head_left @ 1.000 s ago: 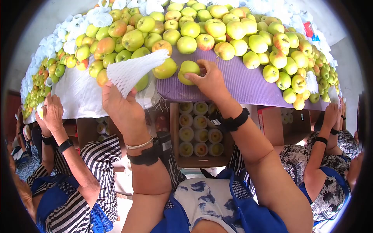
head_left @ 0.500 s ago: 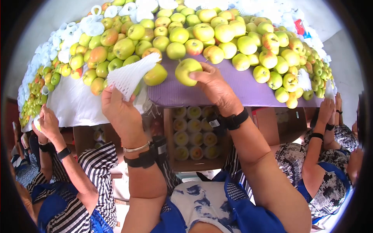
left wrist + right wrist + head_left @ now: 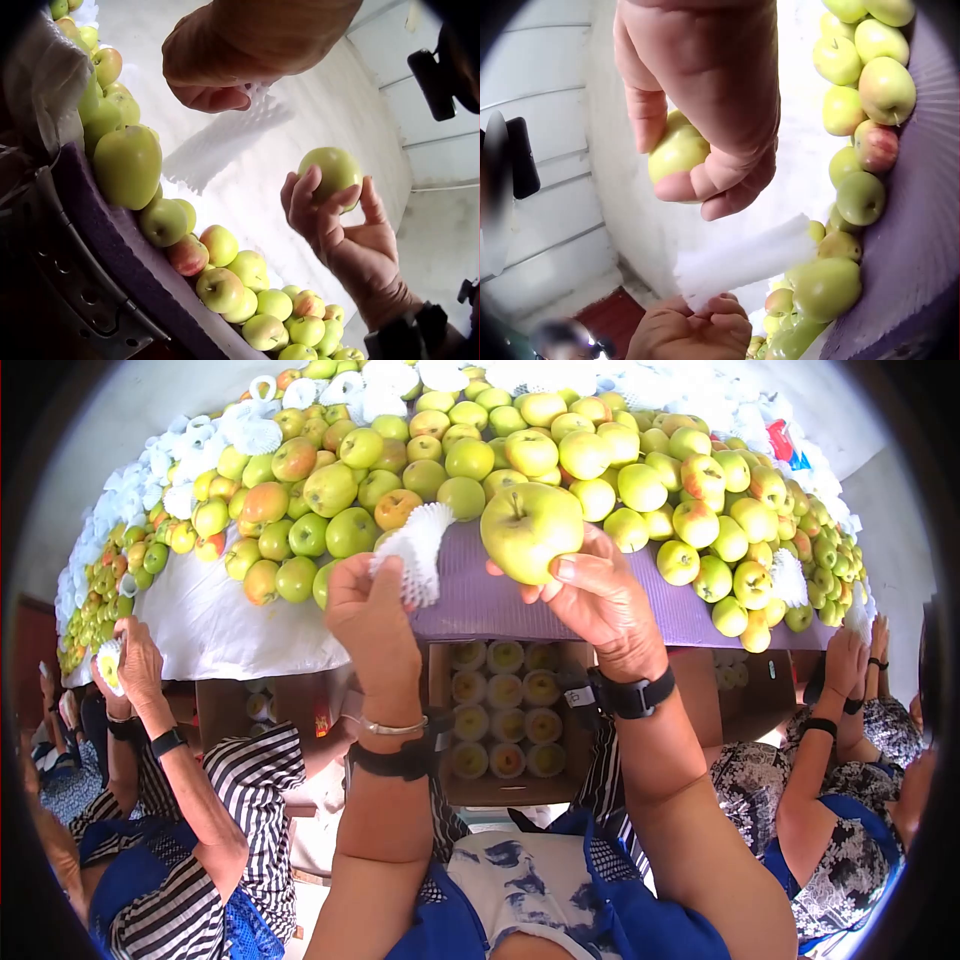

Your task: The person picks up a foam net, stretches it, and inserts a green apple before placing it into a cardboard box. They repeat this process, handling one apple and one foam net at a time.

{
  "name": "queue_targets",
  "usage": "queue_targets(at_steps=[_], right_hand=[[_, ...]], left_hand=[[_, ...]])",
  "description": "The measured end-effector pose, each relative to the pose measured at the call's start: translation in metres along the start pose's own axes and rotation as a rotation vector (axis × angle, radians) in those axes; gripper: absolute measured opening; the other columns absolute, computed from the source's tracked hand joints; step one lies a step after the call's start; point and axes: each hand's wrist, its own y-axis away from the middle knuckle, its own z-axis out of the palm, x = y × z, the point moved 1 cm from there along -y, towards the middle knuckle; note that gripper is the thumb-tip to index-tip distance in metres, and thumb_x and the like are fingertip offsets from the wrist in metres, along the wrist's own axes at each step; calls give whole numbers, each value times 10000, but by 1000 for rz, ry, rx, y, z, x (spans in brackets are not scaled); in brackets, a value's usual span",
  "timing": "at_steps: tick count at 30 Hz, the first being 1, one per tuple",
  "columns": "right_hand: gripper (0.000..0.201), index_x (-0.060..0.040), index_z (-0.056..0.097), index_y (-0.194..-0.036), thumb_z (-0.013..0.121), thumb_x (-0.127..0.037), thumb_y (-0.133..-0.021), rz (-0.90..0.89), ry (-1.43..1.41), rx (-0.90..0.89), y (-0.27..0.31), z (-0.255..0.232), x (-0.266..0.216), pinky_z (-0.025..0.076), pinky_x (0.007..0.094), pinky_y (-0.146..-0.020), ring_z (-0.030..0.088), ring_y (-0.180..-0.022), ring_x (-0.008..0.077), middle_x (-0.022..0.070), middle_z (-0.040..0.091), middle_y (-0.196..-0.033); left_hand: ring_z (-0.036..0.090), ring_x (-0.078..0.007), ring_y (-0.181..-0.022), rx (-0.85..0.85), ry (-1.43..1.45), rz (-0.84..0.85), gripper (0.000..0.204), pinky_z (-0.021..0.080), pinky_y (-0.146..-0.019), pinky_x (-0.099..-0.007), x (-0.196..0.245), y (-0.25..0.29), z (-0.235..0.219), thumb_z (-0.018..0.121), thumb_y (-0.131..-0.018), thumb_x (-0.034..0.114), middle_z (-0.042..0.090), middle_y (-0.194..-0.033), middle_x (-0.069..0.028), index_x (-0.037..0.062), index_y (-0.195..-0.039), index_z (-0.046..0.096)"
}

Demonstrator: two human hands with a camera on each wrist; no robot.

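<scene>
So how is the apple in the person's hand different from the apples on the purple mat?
The held apple is lifted off the table in the right hand; the pile apples lie on the purple mat. The held apple is plain yellow-green; several pile apples have red patches. All are bare, with no foam net.

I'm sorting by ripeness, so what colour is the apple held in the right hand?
Yellow-green; the apple in the right hand shows best in the head view.

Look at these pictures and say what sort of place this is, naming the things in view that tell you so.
Most likely a fruit packing station. A long table is heaped with apples; a cardboard box below holds fruit in rows. The right hand lifts one apple, and the left hand holds a white foam net sleeve.
</scene>
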Motion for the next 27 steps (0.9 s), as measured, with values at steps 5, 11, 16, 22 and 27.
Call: queue_targets(at_steps=[5,11,16,22,27], right_hand=[[586,40,485,-1192,703,-34,-653,17,125,63,14,37,-19,465,311,-862,578,-970,182,93,593,-1050],[713,-46,557,-1183,788,-268,-547,110,640,-138,15,37,-10,284,366,-1032,307,-1277,290,209,251,-1409],[696,47,524,-1177,764,-248,-595,144,520,-41,11,26,0,329,329,-998,397,-1215,264,197,334,-1366],[501,57,548,-1121,690,-137,-682,99,103,87,7,17,4,410,298,-910,563,-963,171,94,615,-1021],[500,52,553,-1119,704,-117,-673,40,259,123,2,16,5,434,284,-872,571,-927,151,83,613,-1007]], left_hand=[[510,-50,-582,6,-103,10,98,405,-493,-182,-2,6,12,625,-828,53,577,-732,-7,37,-853,532],[516,-36,-612,-76,-66,12,109,426,-515,-192,0,10,15,631,-828,41,574,-728,-4,33,-842,523],[539,-44,-657,-184,-59,60,74,445,-575,-184,-3,10,15,614,-838,22,593,-768,-8,24,-848,541],[527,-41,-687,-279,4,-10,90,427,-594,-179,-3,15,24,599,-832,-10,592,-805,-3,9,-911,559],[556,-58,-728,-329,-46,-132,99,435,-629,-190,-5,13,14,564,-870,57,605,-867,-14,10,-957,559]])
